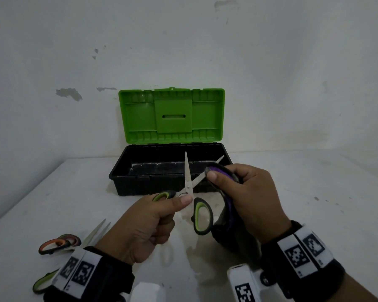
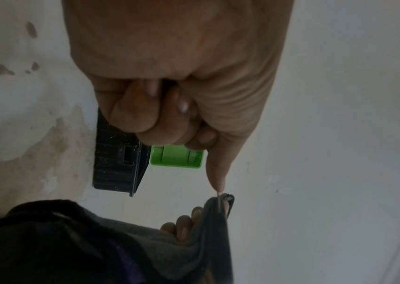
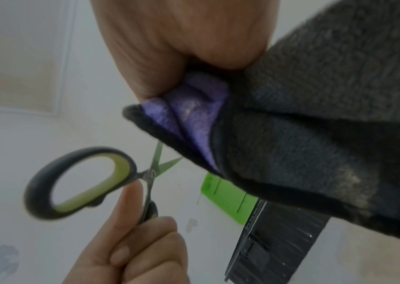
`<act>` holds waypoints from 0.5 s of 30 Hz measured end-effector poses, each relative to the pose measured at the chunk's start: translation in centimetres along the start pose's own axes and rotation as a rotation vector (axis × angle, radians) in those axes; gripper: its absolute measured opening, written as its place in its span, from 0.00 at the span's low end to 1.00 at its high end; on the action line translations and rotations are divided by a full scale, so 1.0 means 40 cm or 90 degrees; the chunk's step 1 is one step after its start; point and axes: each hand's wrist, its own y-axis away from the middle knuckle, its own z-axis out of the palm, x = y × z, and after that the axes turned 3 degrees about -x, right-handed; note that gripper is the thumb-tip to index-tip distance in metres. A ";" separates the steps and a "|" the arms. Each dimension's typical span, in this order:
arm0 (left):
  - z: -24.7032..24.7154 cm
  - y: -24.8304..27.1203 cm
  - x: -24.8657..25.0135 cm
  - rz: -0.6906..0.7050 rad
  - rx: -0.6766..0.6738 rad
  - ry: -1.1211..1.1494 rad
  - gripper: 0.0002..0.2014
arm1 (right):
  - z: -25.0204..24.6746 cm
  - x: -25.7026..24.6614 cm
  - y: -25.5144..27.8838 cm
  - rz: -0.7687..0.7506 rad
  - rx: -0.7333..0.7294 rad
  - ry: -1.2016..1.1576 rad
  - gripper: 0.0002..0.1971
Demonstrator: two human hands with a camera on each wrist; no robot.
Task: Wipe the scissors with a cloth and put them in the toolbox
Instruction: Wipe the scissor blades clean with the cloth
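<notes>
Steel-bladed scissors with black-and-green plastic loop handles, open at frame centre before the black toolbox with green lid, left hand gripping 1 loop, right hand pinching dark grey-and-purple fleece cloth round 1 blade; probably light, stiff, sharp-edged, safest held by handles.

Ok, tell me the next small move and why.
Probably draw the cloth along the blade toward its tip. The right hand pinches the cloth round one blade of the open scissors, the left hand grips a handle, and the tip pokes out uncovered.
</notes>
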 end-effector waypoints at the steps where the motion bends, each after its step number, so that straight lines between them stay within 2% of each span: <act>1: -0.001 -0.001 -0.002 -0.001 0.002 0.003 0.19 | 0.002 -0.001 0.002 0.001 -0.010 0.006 0.03; 4: -0.004 -0.002 -0.003 -0.006 0.003 -0.003 0.18 | 0.013 -0.008 0.012 0.008 -0.045 0.011 0.03; 8: -0.008 -0.003 -0.005 -0.004 -0.003 -0.017 0.19 | -0.009 0.009 -0.012 0.015 0.036 0.015 0.05; 12: -0.013 -0.004 -0.005 0.009 -0.005 -0.022 0.20 | 0.002 -0.002 0.001 0.012 -0.017 0.029 0.05; 15: -0.017 -0.004 -0.007 0.016 -0.011 -0.041 0.21 | -0.011 0.010 -0.014 0.017 0.047 0.015 0.07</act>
